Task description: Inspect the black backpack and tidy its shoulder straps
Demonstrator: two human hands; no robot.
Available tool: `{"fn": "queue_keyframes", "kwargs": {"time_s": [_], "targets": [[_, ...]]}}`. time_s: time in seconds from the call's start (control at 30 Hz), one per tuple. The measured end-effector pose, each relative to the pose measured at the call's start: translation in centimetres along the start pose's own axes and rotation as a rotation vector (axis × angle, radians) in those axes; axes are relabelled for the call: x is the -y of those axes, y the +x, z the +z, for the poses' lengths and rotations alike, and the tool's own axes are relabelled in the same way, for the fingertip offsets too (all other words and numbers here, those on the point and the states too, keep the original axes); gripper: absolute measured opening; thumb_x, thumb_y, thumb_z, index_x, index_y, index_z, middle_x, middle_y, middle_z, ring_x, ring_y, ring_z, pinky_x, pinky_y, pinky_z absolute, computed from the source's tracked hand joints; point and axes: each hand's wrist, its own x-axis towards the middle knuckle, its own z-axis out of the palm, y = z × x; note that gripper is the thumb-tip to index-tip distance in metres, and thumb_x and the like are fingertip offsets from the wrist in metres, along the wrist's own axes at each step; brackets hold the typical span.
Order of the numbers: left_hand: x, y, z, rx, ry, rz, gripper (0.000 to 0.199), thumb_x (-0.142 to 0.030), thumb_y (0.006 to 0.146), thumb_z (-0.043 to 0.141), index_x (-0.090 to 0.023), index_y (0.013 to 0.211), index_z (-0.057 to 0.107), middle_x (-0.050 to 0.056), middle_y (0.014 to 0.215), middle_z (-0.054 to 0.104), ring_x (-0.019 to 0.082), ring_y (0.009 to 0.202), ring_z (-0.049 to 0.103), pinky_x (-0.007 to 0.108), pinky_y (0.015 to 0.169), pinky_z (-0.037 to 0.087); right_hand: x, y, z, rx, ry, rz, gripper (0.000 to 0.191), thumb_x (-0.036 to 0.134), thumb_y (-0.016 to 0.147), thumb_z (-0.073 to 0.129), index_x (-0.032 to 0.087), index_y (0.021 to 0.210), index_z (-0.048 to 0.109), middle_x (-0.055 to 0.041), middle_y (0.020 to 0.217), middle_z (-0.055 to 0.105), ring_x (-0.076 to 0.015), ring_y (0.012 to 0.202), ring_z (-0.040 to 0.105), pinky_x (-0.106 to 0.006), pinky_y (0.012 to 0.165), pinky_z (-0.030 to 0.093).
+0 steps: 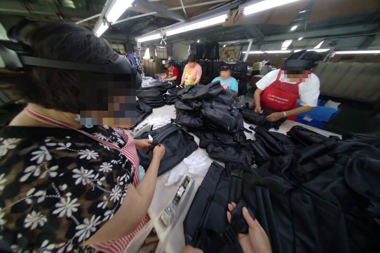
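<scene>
A black backpack point(208, 201) lies on the table in front of me, with straps and folds across it. My right hand point(253, 231) is closed around a black strap point(239, 219) of this bag, thumb on one side and fingertips on the other. A dark buckle point(228, 235) hangs just below that grip. Only a sliver of my left hand point(191, 249) shows at the bottom edge, near the bag's lower part; its fingers are out of sight.
A tape dispenser point(178, 201) and white gloves point(190, 166) lie left of my bag. Stacked black bags point(219, 114) fill the middle and right. Close on my left, a person point(68, 189) handles another bag point(175, 146). Across the table, a person in a red apron point(277, 95) handles a bag.
</scene>
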Motion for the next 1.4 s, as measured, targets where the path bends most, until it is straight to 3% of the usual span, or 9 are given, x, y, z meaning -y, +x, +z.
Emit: {"fn": "queue_keyframes", "kwargs": {"time_s": [0.13,0.2,0.27,0.4,0.53,0.8,1.0,1.17,1.4], "targets": [[2.2,-3.5,2.5,0.093,0.005,-0.053,0.031,-0.039,0.094,0.046,-0.019,0.114,0.058,0.007,0.116,0.060,0.020,0.100,0.060,0.040,0.085,0.052,-0.1,0.4,-0.6,-0.007,-0.019,0.007,0.032,0.023,0.068,0.076,0.011,0.094,0.060,-0.0088,0.092,0.071,-0.0215,0.081,0.069,-0.040,0.072,0.061],[4.3,-6.1,4.9,0.151,0.014,-0.086,0.035,-0.036,0.097,0.036,-0.016,0.114,0.058,0.005,0.113,0.060,0.022,0.105,0.059,0.041,0.087,0.052,-0.1,0.6,-0.8,-0.010,-0.018,0.021,0.033,0.023,0.068,0.076,0.011,0.094,0.060,-0.0090,0.093,0.071,-0.0212,0.083,0.069,-0.039,0.074,0.060],[6.7,-8.8,7.5,0.202,0.022,-0.121,0.031,-0.037,0.089,0.055,-0.021,0.115,0.057,0.007,0.119,0.059,0.022,0.104,0.059,0.040,0.085,0.053,0.0,0.6,-1.0,-0.006,-0.017,0.032,0.033,0.023,0.068,0.076,0.011,0.095,0.061,-0.0090,0.094,0.071,-0.0212,0.084,0.069,-0.039,0.075,0.060],[10.7,-13.5,11.9,0.268,0.034,-0.167,0.032,-0.037,0.088,0.057,-0.021,0.116,0.057,0.007,0.120,0.058,0.021,0.103,0.059,0.040,0.085,0.053,0.2,0.2,-0.8,-0.012,-0.005,0.053,0.033,0.022,0.068,0.076,0.010,0.095,0.061,-0.0093,0.093,0.071,-0.0211,0.083,0.069,-0.038,0.074,0.060],[12.4,-15.6,13.7,0.279,0.035,-0.179,0.030,-0.036,0.094,0.047,-0.018,0.115,0.057,0.006,0.116,0.060,0.022,0.104,0.059,0.041,0.086,0.052,0.6,-0.9,0.1,-0.067,0.069,0.094,0.028,0.018,0.071,0.072,0.007,0.093,0.060,-0.0112,0.087,0.072,-0.0199,0.076,0.070,-0.034,0.067,0.061],[10.4,-12.8,10.9,0.208,0.030,-0.137,0.027,-0.034,0.093,0.048,-0.019,0.113,0.058,0.007,0.116,0.061,0.022,0.103,0.059,0.042,0.085,0.052,0.5,-1.0,-0.3,-0.071,0.125,0.148,0.029,0.019,0.067,0.075,0.008,0.091,0.062,-0.0114,0.083,0.073,-0.0207,0.074,0.071,-0.034,0.063,0.062],[5.3,-7.3,6.3,0.149,0.025,-0.082,0.030,-0.039,0.088,0.057,-0.023,0.113,0.058,0.007,0.116,0.060,0.021,0.100,0.059,0.038,0.080,0.054,0.0,-0.2,-1.6,-0.037,0.132,0.172,0.043,0.020,0.055,0.084,0.010,0.091,0.063,-0.0110,0.083,0.074,-0.0218,0.075,0.071,-0.035,0.065,0.061],[1.3,-3.3,3.6,0.089,0.010,-0.013,0.030,-0.038,0.095,0.039,-0.021,0.108,0.060,0.001,0.096,0.063,0.016,0.091,0.062,0.030,0.070,0.051,-0.3,0.8,-2.6,-0.020,0.153,0.201,0.052,0.021,0.048,0.088,0.010,0.092,0.062,-0.0104,0.084,0.075,-0.0223,0.075,0.071,-0.035,0.066,0.062],[4.2,-4.1,3.4,0.102,0.028,-0.004,0.029,-0.050,0.086,0.046,-0.032,0.098,0.064,-0.003,0.088,0.063,0.021,0.087,0.063,0.032,0.056,0.045,-0.4,0.9,-2.9,-0.033,0.148,0.191,0.054,0.022,0.049,0.088,0.010,0.094,0.061,-0.0090,0.085,0.075,-0.0221,0.076,0.072,-0.035,0.065,0.062]]}}
